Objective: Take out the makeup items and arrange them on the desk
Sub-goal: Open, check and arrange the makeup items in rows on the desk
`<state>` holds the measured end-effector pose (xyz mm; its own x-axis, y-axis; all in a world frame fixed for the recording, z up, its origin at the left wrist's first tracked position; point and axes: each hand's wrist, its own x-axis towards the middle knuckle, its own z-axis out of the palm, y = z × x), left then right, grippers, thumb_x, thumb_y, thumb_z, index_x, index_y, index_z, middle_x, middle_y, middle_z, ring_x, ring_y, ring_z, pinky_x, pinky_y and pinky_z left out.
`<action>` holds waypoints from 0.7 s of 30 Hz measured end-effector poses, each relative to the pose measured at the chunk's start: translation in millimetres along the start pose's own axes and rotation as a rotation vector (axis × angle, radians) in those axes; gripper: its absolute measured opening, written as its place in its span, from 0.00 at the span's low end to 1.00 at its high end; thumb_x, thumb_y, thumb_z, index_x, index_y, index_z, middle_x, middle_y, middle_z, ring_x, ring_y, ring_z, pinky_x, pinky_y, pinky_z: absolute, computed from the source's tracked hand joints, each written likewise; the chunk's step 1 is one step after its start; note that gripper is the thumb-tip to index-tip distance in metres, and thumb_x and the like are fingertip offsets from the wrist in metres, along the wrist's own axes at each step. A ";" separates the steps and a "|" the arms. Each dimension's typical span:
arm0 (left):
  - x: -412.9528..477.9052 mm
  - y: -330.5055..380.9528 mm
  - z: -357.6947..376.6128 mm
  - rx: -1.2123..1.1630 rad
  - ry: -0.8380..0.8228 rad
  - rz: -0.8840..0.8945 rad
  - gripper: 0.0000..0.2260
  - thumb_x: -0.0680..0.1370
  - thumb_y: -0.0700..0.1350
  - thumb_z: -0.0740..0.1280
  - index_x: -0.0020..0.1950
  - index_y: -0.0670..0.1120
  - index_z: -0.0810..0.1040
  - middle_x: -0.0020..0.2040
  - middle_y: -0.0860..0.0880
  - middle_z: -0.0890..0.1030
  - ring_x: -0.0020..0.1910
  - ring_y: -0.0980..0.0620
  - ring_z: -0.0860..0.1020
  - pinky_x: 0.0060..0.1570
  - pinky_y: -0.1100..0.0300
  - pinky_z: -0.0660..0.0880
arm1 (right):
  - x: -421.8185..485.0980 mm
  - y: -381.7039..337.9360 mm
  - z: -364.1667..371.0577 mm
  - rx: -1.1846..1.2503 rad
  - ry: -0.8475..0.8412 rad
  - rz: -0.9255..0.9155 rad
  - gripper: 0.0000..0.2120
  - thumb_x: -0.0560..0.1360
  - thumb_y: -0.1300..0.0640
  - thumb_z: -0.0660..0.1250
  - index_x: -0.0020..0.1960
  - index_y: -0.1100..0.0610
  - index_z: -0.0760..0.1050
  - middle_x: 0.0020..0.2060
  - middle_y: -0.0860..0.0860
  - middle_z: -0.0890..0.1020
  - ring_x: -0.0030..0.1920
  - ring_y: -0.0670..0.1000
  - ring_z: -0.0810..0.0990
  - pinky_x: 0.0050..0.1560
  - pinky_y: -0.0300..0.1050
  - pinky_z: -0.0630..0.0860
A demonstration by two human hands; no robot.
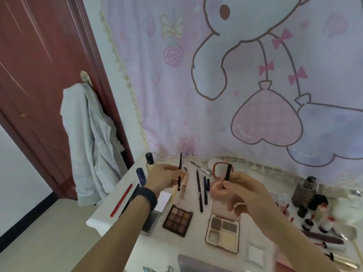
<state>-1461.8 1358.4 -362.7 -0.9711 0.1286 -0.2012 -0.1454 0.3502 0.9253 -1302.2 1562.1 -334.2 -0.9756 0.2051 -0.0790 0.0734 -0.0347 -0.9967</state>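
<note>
Head view. Both hands were raised above the desk (196, 244), each holding one slim item. The left hand (167, 178) pinched a thin dark pencil (179, 173) near its middle, thumb against fingertips, shaft roughly upright. The right hand (249, 193) pinched a short dark stick (227, 173), possibly a cap or the pencil's other half; cannot tell which. It was gripped at the lower end, remaining fingers curled loosely.

Already laid out on the desk: a row of dark pencils (200, 191) between the hands, a brown eyeshadow palette (177, 219), a four-pan palette (223, 234), and a pink compact (222, 171) standing open behind the right hand. Bottles (306, 191) sat far right, blurred.

Handling judgement: both held items looked light, rigid and smooth, so liable to roll once set down. A mid-shaft pinch suits the pencil; its tip probably brittle, so lay flat rather than drop. Palettes likely fragile at the pans; best taken by the case edges.
</note>
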 end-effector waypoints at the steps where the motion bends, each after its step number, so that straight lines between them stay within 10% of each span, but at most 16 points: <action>1: 10.8 1.7 3.0 0.068 -0.008 0.008 0.12 0.75 0.48 0.75 0.56 0.44 0.82 0.48 0.48 0.85 0.41 0.51 0.82 0.35 0.66 0.77 | 6.4 -1.2 -0.3 -0.063 0.006 -0.020 0.04 0.79 0.61 0.67 0.51 0.57 0.81 0.42 0.53 0.86 0.30 0.52 0.77 0.28 0.43 0.71; 7: 59.7 1.9 30.3 0.419 -0.033 0.059 0.10 0.74 0.53 0.75 0.49 0.48 0.85 0.43 0.52 0.85 0.42 0.56 0.81 0.45 0.62 0.77 | 51.4 -1.7 -2.5 -0.547 0.017 -0.177 0.04 0.76 0.52 0.72 0.48 0.43 0.83 0.42 0.33 0.83 0.44 0.34 0.80 0.44 0.28 0.71; 21: 81.5 -11.7 59.9 0.955 -0.025 0.051 0.21 0.69 0.59 0.75 0.52 0.45 0.81 0.39 0.49 0.83 0.37 0.49 0.82 0.37 0.58 0.80 | 74.0 11.7 -11.0 -0.568 0.033 -0.231 0.03 0.74 0.51 0.74 0.48 0.44 0.84 0.43 0.37 0.85 0.45 0.37 0.81 0.44 0.28 0.70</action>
<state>-1527.9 1420.4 -409.2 -0.9661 0.1803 -0.1849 0.1235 0.9513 0.2826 -1371.3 1587.6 -351.8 -0.9731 0.1757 0.1489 -0.0314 0.5393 -0.8415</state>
